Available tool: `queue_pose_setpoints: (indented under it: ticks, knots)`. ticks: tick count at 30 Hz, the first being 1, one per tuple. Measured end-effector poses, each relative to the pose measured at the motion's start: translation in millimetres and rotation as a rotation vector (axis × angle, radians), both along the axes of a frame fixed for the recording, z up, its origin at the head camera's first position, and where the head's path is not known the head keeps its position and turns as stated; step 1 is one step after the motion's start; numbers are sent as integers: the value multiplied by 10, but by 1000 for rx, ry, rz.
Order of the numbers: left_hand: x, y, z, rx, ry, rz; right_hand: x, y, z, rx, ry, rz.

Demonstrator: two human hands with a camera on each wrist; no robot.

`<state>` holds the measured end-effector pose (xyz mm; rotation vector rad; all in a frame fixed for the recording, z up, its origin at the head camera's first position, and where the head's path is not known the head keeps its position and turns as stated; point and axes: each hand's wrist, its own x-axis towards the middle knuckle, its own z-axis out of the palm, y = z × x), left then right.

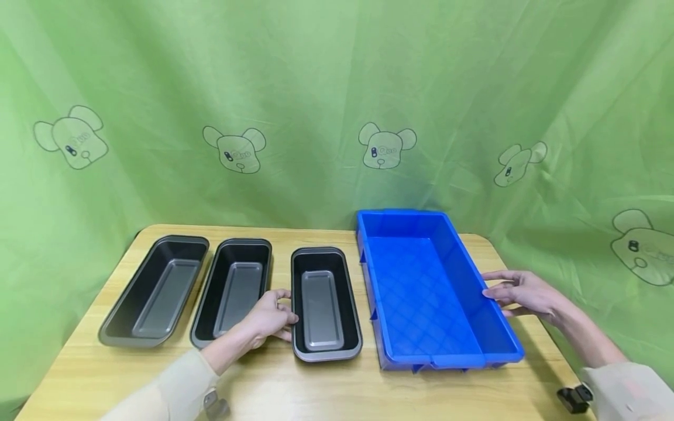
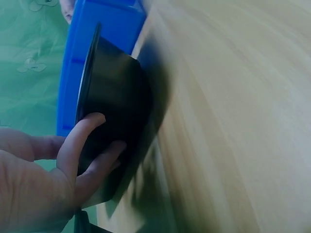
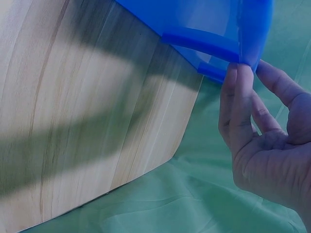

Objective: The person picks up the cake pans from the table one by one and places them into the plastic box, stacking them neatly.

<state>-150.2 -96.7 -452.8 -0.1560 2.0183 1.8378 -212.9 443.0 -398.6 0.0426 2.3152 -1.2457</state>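
Three dark loaf pans stand on the table: a left pan (image 1: 165, 295), a middle pan (image 1: 238, 286) and a right pan (image 1: 321, 304). My left hand (image 1: 271, 318) pinches the left rim of the right pan, its fingers against the outer wall (image 2: 116, 92) in the left wrist view. Beside that pan is a shallow blue plastic bin (image 1: 371, 280), with nothing inside. My right hand (image 1: 526, 295) pinches the bin's right rim, thumb over the edge and fingers outside, as the right wrist view of the hand (image 3: 262, 111) also shows.
The wooden table (image 1: 295, 394) ends just beyond the pans and bin. Behind it hangs a green curtain (image 1: 310, 193) with mouse-like drawings, which also comes down at both sides. A narrow gap separates the right pan from the bin.
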Motion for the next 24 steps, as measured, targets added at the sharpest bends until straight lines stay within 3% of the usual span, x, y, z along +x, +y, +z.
queue_pose_setpoints:
  ticks: [11,24]
  knots:
    - [-58,-19,147,23,25,-7,-5,-8,-3,-5,0,-3]
    - [-129,124,345,53,66,1,21,-9,17,-5,5,4]
